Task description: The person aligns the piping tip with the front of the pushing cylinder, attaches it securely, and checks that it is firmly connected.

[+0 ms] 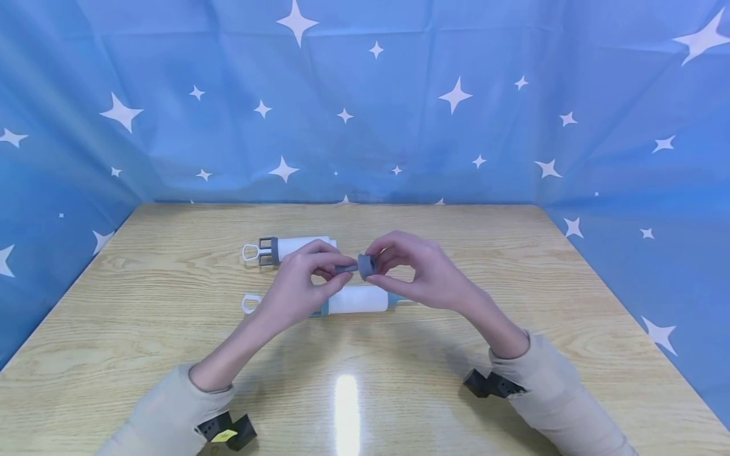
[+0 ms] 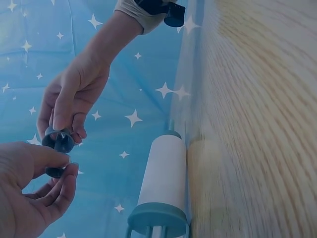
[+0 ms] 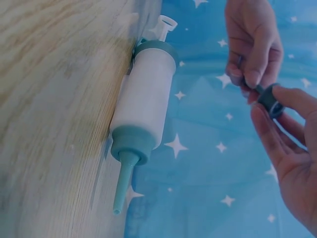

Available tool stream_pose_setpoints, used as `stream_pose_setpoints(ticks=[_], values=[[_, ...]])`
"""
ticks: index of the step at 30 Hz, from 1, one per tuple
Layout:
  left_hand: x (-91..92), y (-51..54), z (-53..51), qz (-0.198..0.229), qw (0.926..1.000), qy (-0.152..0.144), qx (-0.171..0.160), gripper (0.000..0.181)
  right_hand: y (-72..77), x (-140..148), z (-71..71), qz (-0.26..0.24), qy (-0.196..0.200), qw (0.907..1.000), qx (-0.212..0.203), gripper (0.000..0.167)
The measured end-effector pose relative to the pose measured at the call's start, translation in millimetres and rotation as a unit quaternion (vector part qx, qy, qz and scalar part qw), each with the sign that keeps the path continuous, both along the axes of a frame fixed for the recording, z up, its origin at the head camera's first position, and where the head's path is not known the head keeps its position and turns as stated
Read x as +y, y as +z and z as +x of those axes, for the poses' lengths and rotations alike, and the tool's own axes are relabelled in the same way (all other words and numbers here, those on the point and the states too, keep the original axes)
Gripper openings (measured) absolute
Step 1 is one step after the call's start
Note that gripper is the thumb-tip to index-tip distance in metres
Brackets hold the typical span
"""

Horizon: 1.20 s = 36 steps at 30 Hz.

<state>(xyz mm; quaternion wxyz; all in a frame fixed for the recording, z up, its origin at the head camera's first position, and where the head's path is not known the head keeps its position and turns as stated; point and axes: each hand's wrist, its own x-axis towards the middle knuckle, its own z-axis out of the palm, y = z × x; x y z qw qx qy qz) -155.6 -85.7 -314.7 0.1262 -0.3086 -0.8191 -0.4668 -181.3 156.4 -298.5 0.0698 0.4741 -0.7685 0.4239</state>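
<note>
Both hands are raised over the table's middle. My right hand (image 1: 419, 269) pinches a dark grey ring-shaped cap (image 1: 366, 266) by its rim; its hollow side shows in the left wrist view. The thumb and fingers of my left hand (image 1: 302, 278) pinch a thin grey nozzle (image 1: 346, 268), whose end meets the cap or lies right at it. Below the hands lies a syringe-like tube with a white barrel (image 1: 358, 299) and teal ends, its teal tip (image 3: 124, 183) pointing right in the head view. The left hand partly hides it.
Behind the left hand lies a second white tube (image 1: 293, 246) with a grey collar and a white loop handle, partly covered. The wooden table (image 1: 171, 285) reaches back to a blue curtain (image 1: 353, 139) with white stars, which also hangs along both sides.
</note>
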Motion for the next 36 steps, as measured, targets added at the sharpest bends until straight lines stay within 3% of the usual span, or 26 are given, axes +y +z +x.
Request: stream_pose_setpoints(ticks=[7,13,23,29,36], values=[[0.8,1.8,1.6,0.005,0.9998,-0.016,-0.012,0.020,-1.3,-0.1,-0.2,0.001,-0.004,1.0000,0.009,0.035],[-0.4,3.9,1.9,0.008,0.9985,-0.046,-0.028,0.027,-1.5,0.6,-0.4,0.003,-0.012,0.9999,0.009,0.035],[-4.5,7.8,1.3,-0.020,0.9955,-0.083,-0.042,0.033,-2.4,-0.3,-1.2,-0.006,-0.012,0.9998,0.017,0.034],[-6.0,7.7,-0.3,0.003,0.9950,-0.088,-0.047,0.024,-4.2,-2.1,-1.2,-0.012,-0.001,0.9998,0.015,0.034],[-4.8,6.7,-0.6,0.036,0.9936,-0.076,-0.075,0.017,-5.4,-4.5,-1.0,-0.021,0.018,0.9994,0.021,0.034]])
